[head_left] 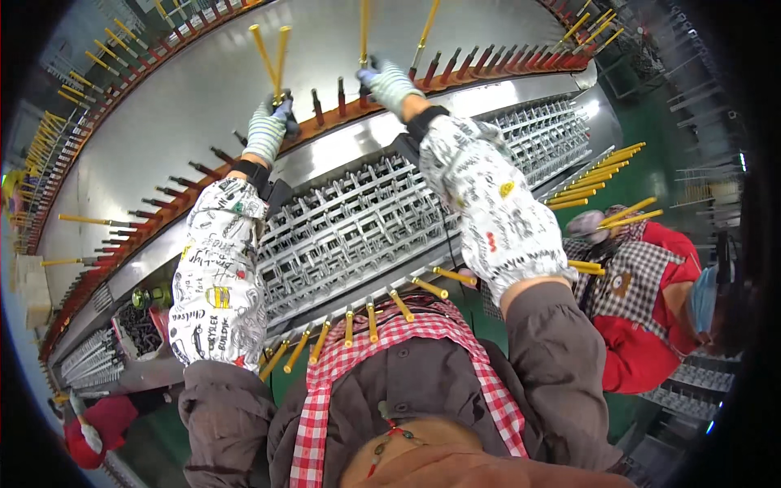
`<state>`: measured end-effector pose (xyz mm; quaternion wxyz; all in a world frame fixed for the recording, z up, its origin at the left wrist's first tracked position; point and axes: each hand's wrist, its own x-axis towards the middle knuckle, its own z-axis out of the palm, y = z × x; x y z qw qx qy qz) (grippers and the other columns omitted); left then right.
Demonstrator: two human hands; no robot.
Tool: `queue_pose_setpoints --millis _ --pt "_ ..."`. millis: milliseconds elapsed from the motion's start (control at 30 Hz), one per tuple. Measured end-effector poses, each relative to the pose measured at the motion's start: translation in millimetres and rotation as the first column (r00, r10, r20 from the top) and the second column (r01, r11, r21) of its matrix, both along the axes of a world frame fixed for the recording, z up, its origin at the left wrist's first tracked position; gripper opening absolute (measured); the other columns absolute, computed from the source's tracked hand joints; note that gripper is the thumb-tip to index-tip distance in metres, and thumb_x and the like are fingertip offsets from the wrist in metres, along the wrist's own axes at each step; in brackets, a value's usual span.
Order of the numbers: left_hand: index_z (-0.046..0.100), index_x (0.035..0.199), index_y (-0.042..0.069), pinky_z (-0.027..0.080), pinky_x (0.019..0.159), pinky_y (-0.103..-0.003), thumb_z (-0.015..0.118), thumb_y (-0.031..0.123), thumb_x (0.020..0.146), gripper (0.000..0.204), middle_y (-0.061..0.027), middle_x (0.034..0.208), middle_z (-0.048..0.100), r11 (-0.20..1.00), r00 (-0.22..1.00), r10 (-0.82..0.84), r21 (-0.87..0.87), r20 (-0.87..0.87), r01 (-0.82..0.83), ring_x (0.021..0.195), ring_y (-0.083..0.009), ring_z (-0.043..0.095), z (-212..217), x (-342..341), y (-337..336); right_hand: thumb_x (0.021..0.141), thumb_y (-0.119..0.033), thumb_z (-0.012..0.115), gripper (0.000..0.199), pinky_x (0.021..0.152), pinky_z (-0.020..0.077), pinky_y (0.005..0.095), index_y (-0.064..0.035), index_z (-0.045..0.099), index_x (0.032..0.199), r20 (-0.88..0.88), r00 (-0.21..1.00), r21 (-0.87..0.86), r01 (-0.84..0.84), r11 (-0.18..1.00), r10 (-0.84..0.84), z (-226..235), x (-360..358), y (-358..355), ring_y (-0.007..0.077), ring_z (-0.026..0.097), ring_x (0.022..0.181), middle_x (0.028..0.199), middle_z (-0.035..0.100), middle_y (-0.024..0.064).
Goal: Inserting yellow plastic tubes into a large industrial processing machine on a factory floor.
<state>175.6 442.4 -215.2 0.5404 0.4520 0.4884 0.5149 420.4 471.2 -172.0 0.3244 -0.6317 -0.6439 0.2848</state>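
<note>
In a striped glove, my left hand (268,130) is closed round the lower ends of two yellow sticks (281,61) that rise apart in a narrow V. My right hand (389,85), also gloved, is closed at the foot of an upright yellow stick (364,32); its fingertips are partly hidden. Both hands are at a curved reddish-brown rail (329,122) set with dark upright pins (317,106). Another yellow stick (425,37) with a metal lower part stands on the rail to the right of my right hand.
Below my forearms lies a metal rack (358,236) of small grey parts, with yellow-ended sticks (399,305) along its near edge. A box of dark parts (140,329) sits at left. A co-worker in red (643,301) holds yellow sticks at right; another person (102,431) is at lower left.
</note>
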Motion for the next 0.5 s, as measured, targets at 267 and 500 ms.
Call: queue_pose_setpoints --millis 267,500 --pt "0.062 0.094 0.008 0.033 0.037 -0.020 0.062 0.018 0.086 0.013 -0.0026 0.082 0.064 0.957 0.994 0.097 0.268 0.046 -0.106 0.042 -0.0041 0.040 47.4 -48.2 -35.7 0.088 -0.043 0.047 0.042 0.068 0.0496 0.0369 -0.0041 0.062 0.093 -0.027 0.996 0.275 -0.071 0.959 0.082 43.0 -48.7 -18.6 0.0266 0.064 0.065 0.068 0.064 0.0128" --pt "0.057 0.108 0.005 0.032 0.038 -0.017 0.057 0.026 0.089 0.028 -0.0089 0.098 0.063 0.953 0.999 0.043 0.300 0.006 -0.042 0.043 -0.0023 0.038 116.8 -101.2 -121.6 0.084 -0.035 0.058 0.036 0.054 0.0469 0.0341 0.0000 0.062 0.087 -0.290 0.919 0.257 0.345 0.903 -0.268 41.4 12.2 -32.1 0.0207 0.059 0.056 0.064 0.062 0.0115"
